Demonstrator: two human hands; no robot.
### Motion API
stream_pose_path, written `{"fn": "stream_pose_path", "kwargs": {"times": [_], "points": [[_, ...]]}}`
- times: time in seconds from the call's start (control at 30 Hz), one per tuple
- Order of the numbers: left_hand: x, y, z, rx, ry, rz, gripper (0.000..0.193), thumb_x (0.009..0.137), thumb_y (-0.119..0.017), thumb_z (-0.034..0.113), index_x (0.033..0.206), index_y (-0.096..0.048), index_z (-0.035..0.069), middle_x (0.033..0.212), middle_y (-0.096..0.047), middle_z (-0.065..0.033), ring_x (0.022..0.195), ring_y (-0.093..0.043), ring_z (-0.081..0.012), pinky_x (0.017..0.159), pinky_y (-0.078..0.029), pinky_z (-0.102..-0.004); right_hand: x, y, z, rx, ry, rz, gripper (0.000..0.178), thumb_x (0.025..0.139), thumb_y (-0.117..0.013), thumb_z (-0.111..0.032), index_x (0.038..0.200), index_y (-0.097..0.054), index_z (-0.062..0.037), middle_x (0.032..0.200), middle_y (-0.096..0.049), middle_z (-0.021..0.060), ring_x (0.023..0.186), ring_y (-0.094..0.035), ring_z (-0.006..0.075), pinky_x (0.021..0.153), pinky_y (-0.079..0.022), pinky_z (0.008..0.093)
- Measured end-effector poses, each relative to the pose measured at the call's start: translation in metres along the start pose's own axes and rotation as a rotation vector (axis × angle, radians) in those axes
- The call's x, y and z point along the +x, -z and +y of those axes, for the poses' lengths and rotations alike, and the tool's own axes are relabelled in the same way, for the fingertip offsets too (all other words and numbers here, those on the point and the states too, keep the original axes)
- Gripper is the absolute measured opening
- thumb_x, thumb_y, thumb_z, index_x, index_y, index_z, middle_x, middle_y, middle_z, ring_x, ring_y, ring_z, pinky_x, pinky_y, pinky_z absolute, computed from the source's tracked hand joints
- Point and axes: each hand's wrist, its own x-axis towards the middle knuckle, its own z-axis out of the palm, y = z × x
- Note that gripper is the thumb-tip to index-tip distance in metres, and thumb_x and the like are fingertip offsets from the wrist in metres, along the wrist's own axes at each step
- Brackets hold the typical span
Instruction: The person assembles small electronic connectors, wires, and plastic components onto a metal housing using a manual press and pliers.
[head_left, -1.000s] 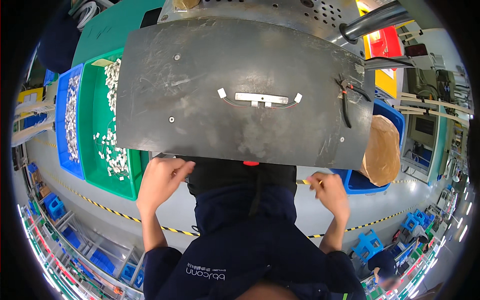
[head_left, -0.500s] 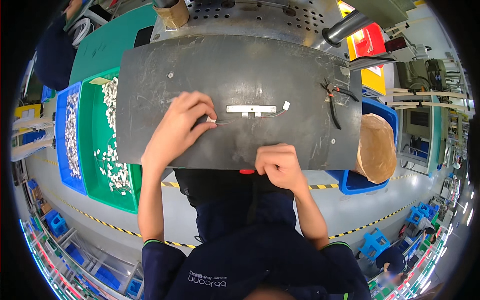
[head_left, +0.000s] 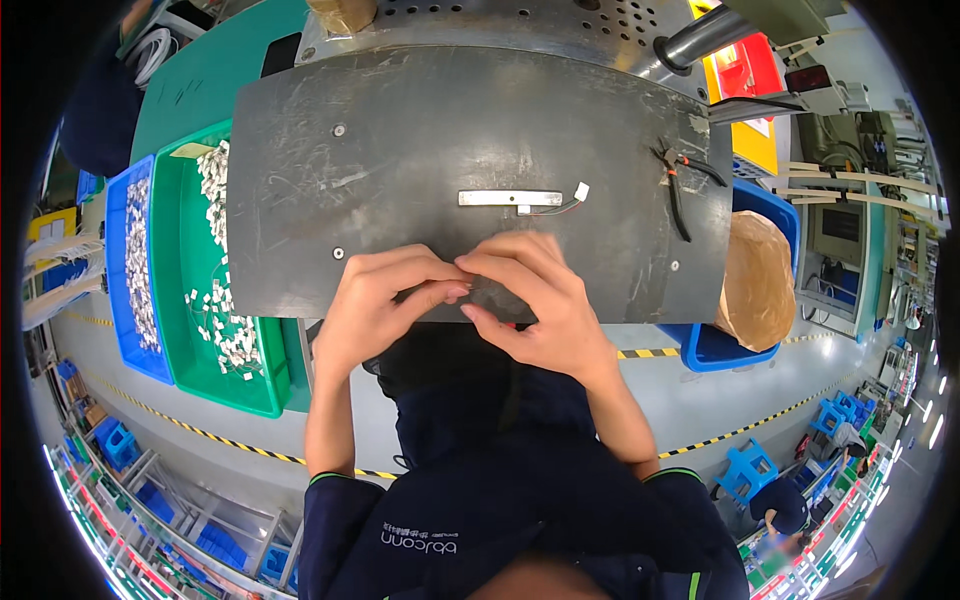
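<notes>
Both my hands meet at the near edge of the dark grey board. My left hand [head_left: 385, 295] is closed in a pinch on a small wired connector, almost wholly hidden by the fingertips. My right hand [head_left: 540, 300] curls in from the other side, its fingertips against the left ones; what it grips is hidden. Beyond the hands lies a slim white bar [head_left: 490, 198] with a hole near its middle. A short wire lead runs from a block at the bar's near side to a white connector [head_left: 582, 190] on the right.
Pliers with black handles [head_left: 677, 200] lie at the board's right. A green bin [head_left: 180, 260] and a blue bin [head_left: 120, 290] of small white connectors stand left. A brown paper bag [head_left: 755, 280] sits in a blue bin at right. A metal machine bed [head_left: 480, 30] lies beyond.
The left connector lead is away from the bar. My left hand has drawn back toward me and right; my right hand has come up to meet it. The bar sits slightly higher in view.
</notes>
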Motion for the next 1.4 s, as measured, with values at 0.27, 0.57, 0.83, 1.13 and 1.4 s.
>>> {"fn": "stream_pose_path", "kwargs": {"times": [0.27,0.57,0.83,1.13,1.4], "points": [[0.010,-0.011,0.007,-0.265,0.034,0.134,0.016,0.091,-0.081,0.006,0.102,-0.074,-0.002,0.089,-0.078,-0.0100,0.072,-0.074,-0.0147,0.065,-0.056,-0.0292,-0.008,0.000,0.001,0.494,-0.304,0.084,0.018,0.091,-0.077,0.007,0.108,-0.077,0.0032,0.102,-0.078,0.0126,0.090,-0.077,0.0191,0.079,-0.061,0.0292],[0.046,-0.034,-0.032,0.230,-0.172,0.408,0.020,0.084,-0.082,0.002,0.103,-0.079,0.003,0.099,-0.077,-0.0081,0.095,-0.074,-0.0250,0.111,-0.052,-0.0477,-0.012,0.008,0.009,0.552,-0.613,0.346,0.017,0.100,-0.072,0.001,0.115,-0.070,0.0085,0.100,-0.078,0.0158,0.092,-0.078,0.0204,0.083,-0.061,0.0292],[0.046,-0.042,-0.027,0.095,-0.057,0.435,0.014,0.085,-0.084,0.007,0.096,-0.080,0.001,0.093,-0.079,-0.0095,0.090,-0.075,-0.0224,0.113,-0.049,-0.0492,0.001,0.008,0.018,0.500,-0.740,0.408,0.015,0.098,-0.071,0.005,0.112,-0.069,0.0080,0.098,-0.078,0.0204,0.086,-0.079,0.0247,0.081,-0.066,0.0356],[0.046,-0.041,-0.026,0.065,-0.041,0.440,0.016,0.085,-0.085,0.008,0.098,-0.079,0.000,0.090,-0.078,-0.0094,0.086,-0.073,-0.0227,0.112,-0.050,-0.0477,0.012,0.006,0.018,0.507,-0.682,0.373,0.024,0.095,-0.070,0.009,0.119,-0.066,0.0057,0.090,-0.078,0.0146,0.079,-0.076,0.0176,0.071,-0.061,0.0297],[0.046,-0.043,-0.028,0.044,-0.029,0.495,0.014,0.087,-0.083,0.011,0.098,-0.079,0.002,0.085,-0.077,-0.0116,0.078,-0.072,-0.0266,0.107,-0.052,-0.0459,-0.002,-0.004,0.009,-0.346,-0.290,0.115,0.068,0.089,-0.061,0.010,0.154,-0.056,-0.0089,0.081,-0.056,0.0129,0.074,-0.058,0.0273,0.073,-0.052,0.0406]]}}
